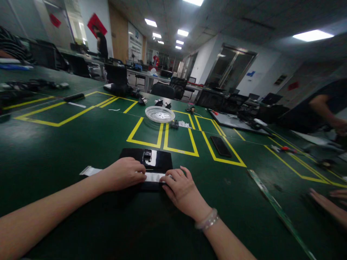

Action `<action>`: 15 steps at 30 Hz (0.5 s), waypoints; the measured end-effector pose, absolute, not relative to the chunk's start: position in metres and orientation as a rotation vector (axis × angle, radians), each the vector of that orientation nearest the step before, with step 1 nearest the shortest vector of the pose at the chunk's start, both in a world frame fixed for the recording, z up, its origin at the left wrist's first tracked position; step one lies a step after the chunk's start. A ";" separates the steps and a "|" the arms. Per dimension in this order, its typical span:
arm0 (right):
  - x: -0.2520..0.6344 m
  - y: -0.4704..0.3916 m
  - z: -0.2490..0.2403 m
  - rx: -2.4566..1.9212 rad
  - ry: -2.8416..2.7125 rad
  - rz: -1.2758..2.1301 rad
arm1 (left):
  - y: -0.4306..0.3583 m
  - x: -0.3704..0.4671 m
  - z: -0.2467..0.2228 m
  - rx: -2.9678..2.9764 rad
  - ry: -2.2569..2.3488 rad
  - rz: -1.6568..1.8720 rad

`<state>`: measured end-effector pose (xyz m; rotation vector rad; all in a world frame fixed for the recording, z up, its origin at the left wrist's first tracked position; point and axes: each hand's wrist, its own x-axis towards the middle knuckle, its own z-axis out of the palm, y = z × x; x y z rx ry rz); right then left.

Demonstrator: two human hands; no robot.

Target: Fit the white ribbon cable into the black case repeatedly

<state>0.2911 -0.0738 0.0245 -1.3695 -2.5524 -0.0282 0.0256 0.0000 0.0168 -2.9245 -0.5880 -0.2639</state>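
A glossy black panel (135,154) with a square cut-out lies on the green table in front of me. Along its near side runs a white printed strip (153,177), over a dark part whose shape I cannot make out. My left hand (124,174) has its fingers curled and pinched at the strip's left. At the strip's right end, my right hand (182,187) pinches it with thumb and forefinger, the other fingers raised. A white flat ribbon (92,170) with a connector-like end sticks out left beyond my left wrist; my hand hides whether it joins the strip.
Ahead stands a round white slatted basket (159,115), with small dark parts around it. A black phone (220,146) lies inside yellow tape (229,163). A long green circuit board strip (279,209) is to my right. Another person's hand (325,204) rests at the right edge.
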 end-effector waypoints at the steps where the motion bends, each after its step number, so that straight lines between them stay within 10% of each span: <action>1: 0.291 -0.074 0.025 -1.384 -2.542 -0.039 | 0.001 0.025 0.016 -2.926 -0.585 -0.274; 15: 0.285 -0.080 0.029 -1.351 -2.609 -0.034 | -0.001 0.030 0.017 -2.990 -0.635 -0.330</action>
